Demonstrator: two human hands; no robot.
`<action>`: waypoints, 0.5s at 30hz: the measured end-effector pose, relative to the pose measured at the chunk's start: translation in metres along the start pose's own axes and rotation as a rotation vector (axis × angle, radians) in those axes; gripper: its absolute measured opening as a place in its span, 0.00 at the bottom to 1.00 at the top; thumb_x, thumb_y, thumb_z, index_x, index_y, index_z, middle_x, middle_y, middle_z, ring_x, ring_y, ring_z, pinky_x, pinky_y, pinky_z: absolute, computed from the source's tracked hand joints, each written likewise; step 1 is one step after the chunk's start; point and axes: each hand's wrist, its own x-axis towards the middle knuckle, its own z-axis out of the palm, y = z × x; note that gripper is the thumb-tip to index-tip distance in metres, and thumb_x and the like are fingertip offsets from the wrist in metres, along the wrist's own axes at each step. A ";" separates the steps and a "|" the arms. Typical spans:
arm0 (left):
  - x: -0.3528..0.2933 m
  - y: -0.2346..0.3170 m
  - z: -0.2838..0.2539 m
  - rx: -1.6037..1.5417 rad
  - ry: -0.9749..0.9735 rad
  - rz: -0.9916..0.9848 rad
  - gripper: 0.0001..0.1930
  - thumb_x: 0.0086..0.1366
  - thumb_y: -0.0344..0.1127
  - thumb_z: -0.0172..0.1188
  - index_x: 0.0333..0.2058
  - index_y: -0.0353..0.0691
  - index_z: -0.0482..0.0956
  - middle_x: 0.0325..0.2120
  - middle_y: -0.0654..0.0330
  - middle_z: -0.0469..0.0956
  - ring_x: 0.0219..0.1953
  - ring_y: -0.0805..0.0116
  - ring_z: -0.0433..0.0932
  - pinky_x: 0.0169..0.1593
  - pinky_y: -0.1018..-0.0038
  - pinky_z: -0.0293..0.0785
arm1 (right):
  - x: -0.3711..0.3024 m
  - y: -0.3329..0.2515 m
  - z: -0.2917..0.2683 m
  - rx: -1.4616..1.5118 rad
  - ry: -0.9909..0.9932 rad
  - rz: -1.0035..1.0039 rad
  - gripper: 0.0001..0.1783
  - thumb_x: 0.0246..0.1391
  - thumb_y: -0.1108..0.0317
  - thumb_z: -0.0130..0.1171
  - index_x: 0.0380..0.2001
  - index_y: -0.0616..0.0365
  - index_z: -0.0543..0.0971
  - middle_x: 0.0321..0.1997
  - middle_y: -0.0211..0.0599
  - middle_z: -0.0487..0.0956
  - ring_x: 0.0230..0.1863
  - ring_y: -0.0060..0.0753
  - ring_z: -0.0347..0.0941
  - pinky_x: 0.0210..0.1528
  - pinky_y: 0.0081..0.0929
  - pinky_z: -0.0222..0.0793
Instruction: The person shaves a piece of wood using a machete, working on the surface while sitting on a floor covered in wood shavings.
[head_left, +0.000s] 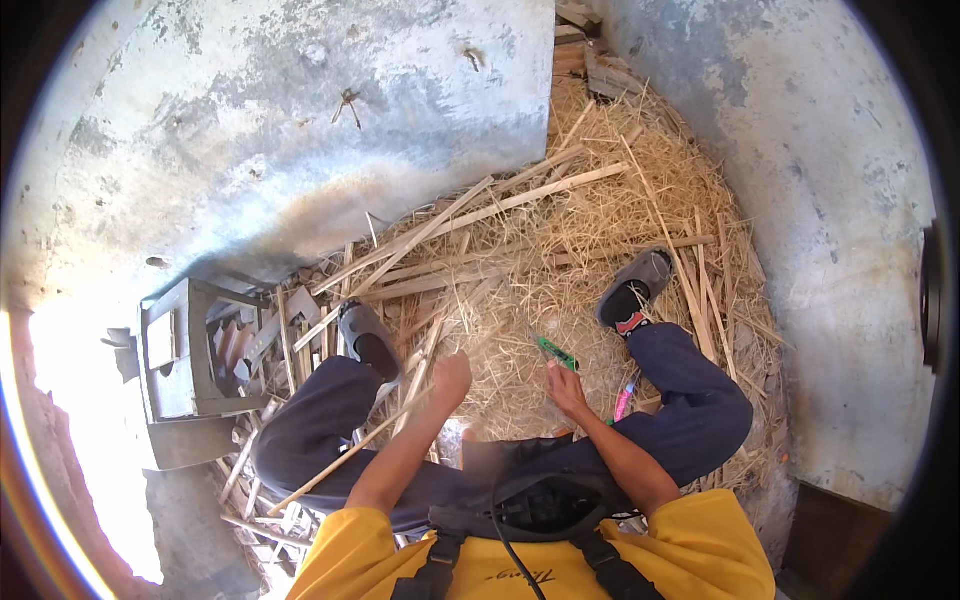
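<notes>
Nearest the camera, along the bottom edge of the frame, is the person's yellow shirt (480, 575), with dark straps (432, 572) over it and a black bag (545, 503) at the waist. Dark trousers (690, 385) spread to both sides, ending in grey shoes (645, 272) in the middle of the frame. The right hand (567, 388), just right of centre, grips a green-handled tool (557, 353), its thin tip pointing to the upper left. The left hand (452, 378), left of centre and slightly blurred, has its fingers curled in; a thin wooden strip (350, 452) slants from the lower left toward it, though whether the hand holds it I cannot tell. A pink object (625, 400) lies near the right knee. Pale shavings (640, 150) and longer wooden pieces (540, 195) cover the centre and upper right, between weathered walls (800, 180). A grey wooden box (180, 350) stands at the left.
</notes>
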 end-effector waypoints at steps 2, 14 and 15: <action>0.001 0.001 -0.007 -0.034 0.014 0.036 0.06 0.64 0.31 0.54 0.32 0.41 0.81 0.27 0.50 0.85 0.32 0.50 0.87 0.33 0.60 0.82 | -0.002 0.005 0.001 -0.075 -0.043 0.059 0.40 0.69 0.38 0.42 0.22 0.68 0.77 0.17 0.45 0.75 0.23 0.40 0.74 0.33 0.46 0.69; 0.014 0.000 -0.026 -0.089 -0.220 -0.038 0.13 0.64 0.36 0.54 0.41 0.39 0.84 0.37 0.47 0.86 0.39 0.49 0.87 0.40 0.60 0.82 | -0.010 -0.013 -0.002 -0.044 -0.009 0.045 0.38 0.69 0.41 0.43 0.25 0.70 0.77 0.19 0.50 0.75 0.25 0.43 0.74 0.36 0.46 0.68; 0.014 0.000 -0.023 -0.089 -0.217 -0.034 0.13 0.64 0.36 0.54 0.41 0.39 0.84 0.37 0.47 0.86 0.39 0.49 0.87 0.40 0.60 0.82 | -0.009 -0.004 0.000 -0.135 -0.026 0.068 0.37 0.69 0.42 0.43 0.25 0.70 0.77 0.20 0.49 0.75 0.25 0.43 0.74 0.35 0.46 0.68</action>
